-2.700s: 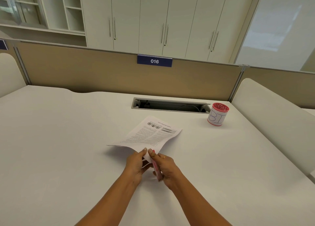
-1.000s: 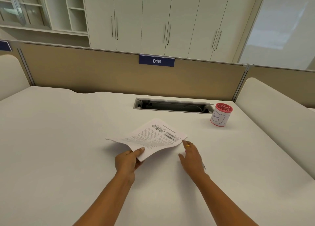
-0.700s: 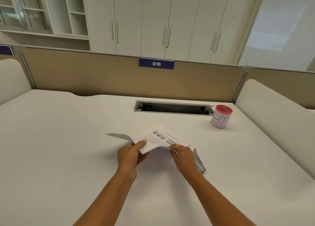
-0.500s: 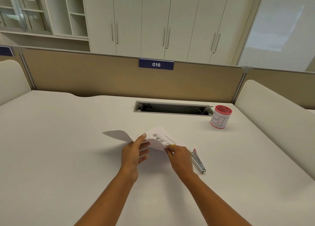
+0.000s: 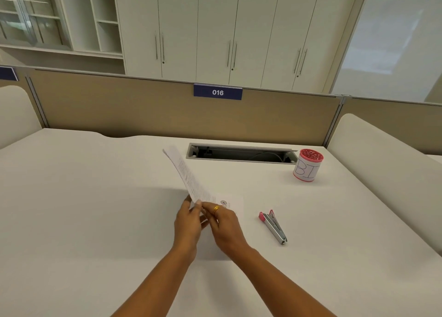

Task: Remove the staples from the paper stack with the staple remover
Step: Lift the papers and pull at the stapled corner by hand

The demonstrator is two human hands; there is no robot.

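Paper stack (image 5: 189, 178) over a white desk (image 5: 95, 197), top sheet swung up almost on edge and leaning away to the left, the rest lying flat on the desk by the hands. Behind the desk, a tan partition (image 5: 143, 115) with a blue plate (image 5: 217, 92) marked 016; white cupboards (image 5: 215, 29) further back. Open cable slot (image 5: 241, 152) sunk in the desk along the partition. Left hand (image 5: 189, 225) pinching the raised sheet at its near corner between thumb and fingers. Right hand (image 5: 227, 225) touching the left, fingers bent onto the same corner; pinching or only pressing, cannot tell. Red-rimmed white cup (image 5: 307, 166) at the slot's right end. Staple remover (image 5: 273, 224) lying loose on the desk just right of the paper, pink end away, in neither hand. Gold ring (image 5: 216, 208) on a right finger.
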